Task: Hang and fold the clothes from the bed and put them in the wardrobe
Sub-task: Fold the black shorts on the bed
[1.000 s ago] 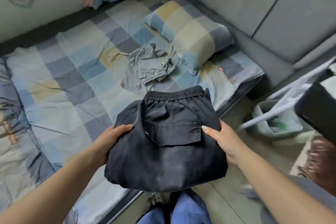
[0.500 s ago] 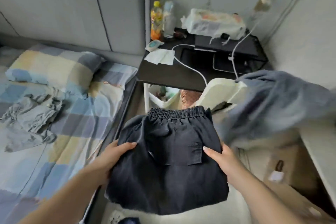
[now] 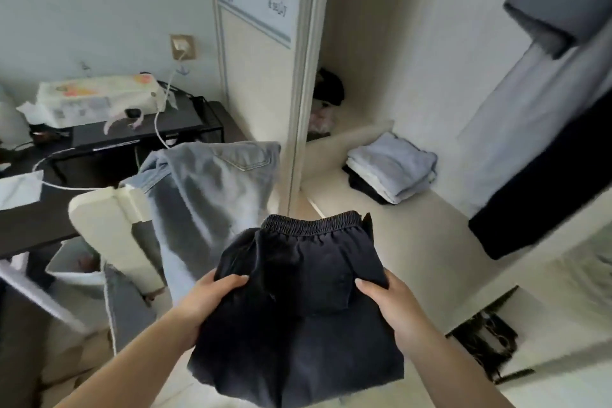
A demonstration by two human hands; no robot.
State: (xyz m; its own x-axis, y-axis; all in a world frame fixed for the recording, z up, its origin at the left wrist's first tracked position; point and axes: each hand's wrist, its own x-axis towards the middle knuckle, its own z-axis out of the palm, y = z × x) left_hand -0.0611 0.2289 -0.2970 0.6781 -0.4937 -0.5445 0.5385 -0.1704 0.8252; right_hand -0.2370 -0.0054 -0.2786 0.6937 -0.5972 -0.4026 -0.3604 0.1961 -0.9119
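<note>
Folded black shorts (image 3: 298,301) held up in front of body, elastic waistband on far edge, hem end toward camera. Left hand (image 3: 202,301) gripping left side of shorts, thumb on top, other fingers tucked under the cloth, out of sight. Right hand (image 3: 387,301) gripping right side same way, thumb pressed flat on top, rest underneath. Shorts carried in the air between both hands, touching nothing else. Ahead of right hand and a bit to its right: open wardrobe (image 3: 414,232) with pale shelf, small stack of folded clothes (image 3: 394,169) on it, light blue pieces on top, something dark at bottom of pile. Further right and above right hand: hanging garments (image 3: 543,129), grey, white and black, blurred. Low to right of right hand: dark tangled item (image 3: 486,344) in a lower opening, cannot tell what. Dark bundle (image 3: 328,89) deep in wardrobe corner beyond the stack. Just beyond left hand: blue denim jeans (image 3: 212,202) draped over a white chair back (image 3: 109,232), back pocket showing near top. Far to left of left hand: black desk (image 3: 29,228) with tissue pack (image 3: 99,99), white cable (image 3: 162,129) running up to wall socket (image 3: 182,47). Wardrobe door frame (image 3: 304,76) straight ahead between both hands.
</note>
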